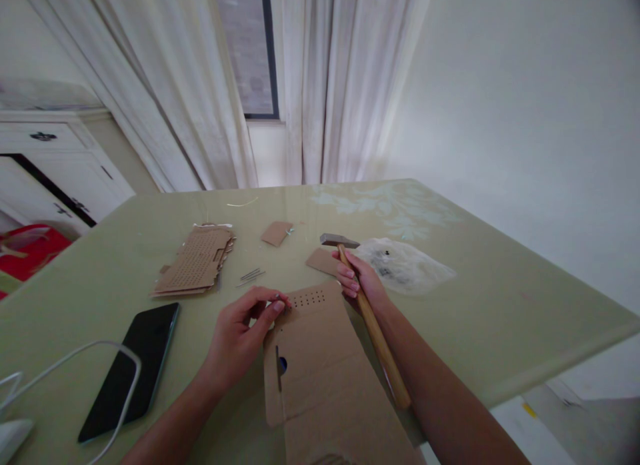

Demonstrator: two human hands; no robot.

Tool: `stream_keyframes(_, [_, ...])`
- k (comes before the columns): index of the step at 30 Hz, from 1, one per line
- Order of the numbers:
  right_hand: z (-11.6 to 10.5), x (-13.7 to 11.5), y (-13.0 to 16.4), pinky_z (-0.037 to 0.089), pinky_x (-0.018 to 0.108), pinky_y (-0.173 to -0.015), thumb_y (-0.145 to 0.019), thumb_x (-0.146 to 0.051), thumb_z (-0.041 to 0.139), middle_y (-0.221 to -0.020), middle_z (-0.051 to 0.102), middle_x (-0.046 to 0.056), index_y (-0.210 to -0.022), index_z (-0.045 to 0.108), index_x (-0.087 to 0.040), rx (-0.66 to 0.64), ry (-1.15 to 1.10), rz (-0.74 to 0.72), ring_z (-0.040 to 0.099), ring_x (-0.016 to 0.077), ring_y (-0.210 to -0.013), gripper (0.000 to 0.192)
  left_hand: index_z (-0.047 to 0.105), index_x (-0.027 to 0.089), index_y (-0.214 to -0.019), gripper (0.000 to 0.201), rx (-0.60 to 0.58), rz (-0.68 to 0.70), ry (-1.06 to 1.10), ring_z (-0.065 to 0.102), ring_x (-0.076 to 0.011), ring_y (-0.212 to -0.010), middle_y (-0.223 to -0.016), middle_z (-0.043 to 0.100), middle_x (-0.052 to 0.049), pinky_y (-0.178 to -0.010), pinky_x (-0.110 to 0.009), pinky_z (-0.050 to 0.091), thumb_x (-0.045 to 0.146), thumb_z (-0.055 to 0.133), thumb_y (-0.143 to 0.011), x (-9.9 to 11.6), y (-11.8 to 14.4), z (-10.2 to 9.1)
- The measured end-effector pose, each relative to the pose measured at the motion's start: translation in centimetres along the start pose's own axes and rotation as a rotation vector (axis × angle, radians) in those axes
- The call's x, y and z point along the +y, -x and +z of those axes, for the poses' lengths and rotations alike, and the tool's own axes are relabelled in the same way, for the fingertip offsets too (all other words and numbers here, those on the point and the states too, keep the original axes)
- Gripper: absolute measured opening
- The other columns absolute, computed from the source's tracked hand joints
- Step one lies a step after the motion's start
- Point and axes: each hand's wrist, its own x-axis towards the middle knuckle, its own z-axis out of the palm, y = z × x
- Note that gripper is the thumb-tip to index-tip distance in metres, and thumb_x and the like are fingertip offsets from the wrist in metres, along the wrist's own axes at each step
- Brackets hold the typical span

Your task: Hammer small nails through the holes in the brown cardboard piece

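My right hand (357,278) grips a hammer (370,322) by its wooden handle close to the metal head, which points up and left. My left hand (250,322) is closed in a pinch on a nail (280,297), mostly hidden by the fingers, at the far left corner of a brown cardboard piece (325,365). Rows of small punched holes run along that far end, beside my fingertips. A slot and a round hole through which something dark blue shows lie along its left side. Several loose nails (250,276) rest on the table beyond my left hand.
A stack of perforated cardboard (195,258) lies at the left, with a black phone (133,372) and white cable (117,345) nearer me. Small cardboard pieces (277,233) and a clear plastic bag (405,265) sit farther back on the green table (480,305).
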Motion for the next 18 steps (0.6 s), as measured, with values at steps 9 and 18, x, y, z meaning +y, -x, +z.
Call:
stream_keyframes(9, [0.0,-0.2,-0.1,0.03,0.016,-0.029,-0.099,-0.043,0.072,-0.055,0.045,-0.013,-0.108,0.067,-0.017,0.001,0.097,-0.018,0.028,0.0056,-0.034,0.029,0.082,0.024,-0.097,0.017,0.01,0.118,-0.075,0.066,-0.0151,-0.07,-0.091,0.081,-0.002,-0.064,-0.026,0.052,0.036,0.071,-0.1,0.1,-0.2,0.1])
stream_keyframes(18, [4.6,-3.5,5.0,0.034,0.021,-0.032,-0.101,-0.06,0.065,-0.058,0.05,-0.011,-0.112,0.066,-0.017,-0.033,0.655,-0.186,0.041,0.0082,-0.034,0.044,0.08,0.023,-0.098,0.01,0.023,0.397,-0.125,0.061,-0.0136,-0.065,-0.086,0.08,-0.001,-0.066,-0.027,0.049,0.021,0.071,-0.1,0.4,-1.0,0.5])
